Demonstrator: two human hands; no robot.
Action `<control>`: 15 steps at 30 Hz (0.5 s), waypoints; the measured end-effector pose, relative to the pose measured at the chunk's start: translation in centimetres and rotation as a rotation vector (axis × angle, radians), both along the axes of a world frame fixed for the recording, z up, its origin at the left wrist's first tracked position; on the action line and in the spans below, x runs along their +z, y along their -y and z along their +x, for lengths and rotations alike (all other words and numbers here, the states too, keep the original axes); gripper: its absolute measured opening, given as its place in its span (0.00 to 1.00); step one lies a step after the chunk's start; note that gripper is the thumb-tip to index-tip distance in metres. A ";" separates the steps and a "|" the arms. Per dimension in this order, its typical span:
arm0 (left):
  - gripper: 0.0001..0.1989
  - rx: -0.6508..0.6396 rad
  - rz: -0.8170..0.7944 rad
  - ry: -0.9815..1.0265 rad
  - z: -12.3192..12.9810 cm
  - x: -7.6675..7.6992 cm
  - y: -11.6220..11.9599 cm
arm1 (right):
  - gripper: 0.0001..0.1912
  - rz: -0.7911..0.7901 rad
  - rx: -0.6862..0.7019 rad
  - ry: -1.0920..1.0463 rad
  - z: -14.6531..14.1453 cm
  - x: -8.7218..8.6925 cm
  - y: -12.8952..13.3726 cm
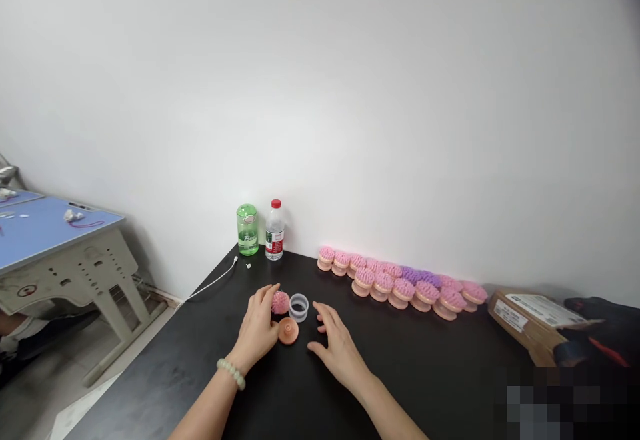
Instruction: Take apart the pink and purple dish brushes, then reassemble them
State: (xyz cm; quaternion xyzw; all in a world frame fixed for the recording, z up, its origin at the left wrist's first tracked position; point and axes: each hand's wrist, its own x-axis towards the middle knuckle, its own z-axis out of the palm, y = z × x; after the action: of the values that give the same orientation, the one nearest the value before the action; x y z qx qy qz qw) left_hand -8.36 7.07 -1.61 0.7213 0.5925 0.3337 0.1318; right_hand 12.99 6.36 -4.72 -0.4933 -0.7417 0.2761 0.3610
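My left hand point(259, 323) rests at the left of a small group of parts on the black table, thumb and fingers apart. Its fingers are beside a pink bristled head point(281, 303), partly covering it; whether they press on it is hard to make out. By the thumb lies a round peach-coloured cap-like piece point(289, 331), hollow side up. A clear plastic ring point(299, 308) sits right of the bristled head. My right hand point(334, 343) hovers or rests to the right of the ring, fingers spread and holding nothing.
Rows of pink and purple bristled scalp brushes point(393, 287) line the wall side. A green bottle point(247, 230) and a red-capped water bottle point(275, 232) stand at the back corner, near a white cable point(210, 285). A cardboard box point(530, 320) lies right; a blue desk point(50, 227) stands left.
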 end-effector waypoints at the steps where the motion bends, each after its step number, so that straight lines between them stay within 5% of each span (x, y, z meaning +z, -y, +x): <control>1: 0.38 -0.028 -0.021 0.020 0.0 0.2 0.3 | 0.42 -0.017 0.003 0.000 0.3 0.0 0.3; 7: 0.54 -0.148 -0.068 -0.142 1.2 0.0 1.0 | 0.41 -0.057 0.007 0.028 2.3 -0.1 2.4; 15: 0.41 -0.135 0.087 -0.477 2.7 -0.4 -0.3 | 0.41 -0.137 -0.018 0.102 5.5 0.8 5.9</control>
State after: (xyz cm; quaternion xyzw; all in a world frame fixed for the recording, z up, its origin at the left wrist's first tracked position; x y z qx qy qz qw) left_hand -5.68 7.32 -2.06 0.8226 0.5423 0.1696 -0.0205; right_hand 18.49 0.41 -3.95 -0.5370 -0.7340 0.2975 0.2904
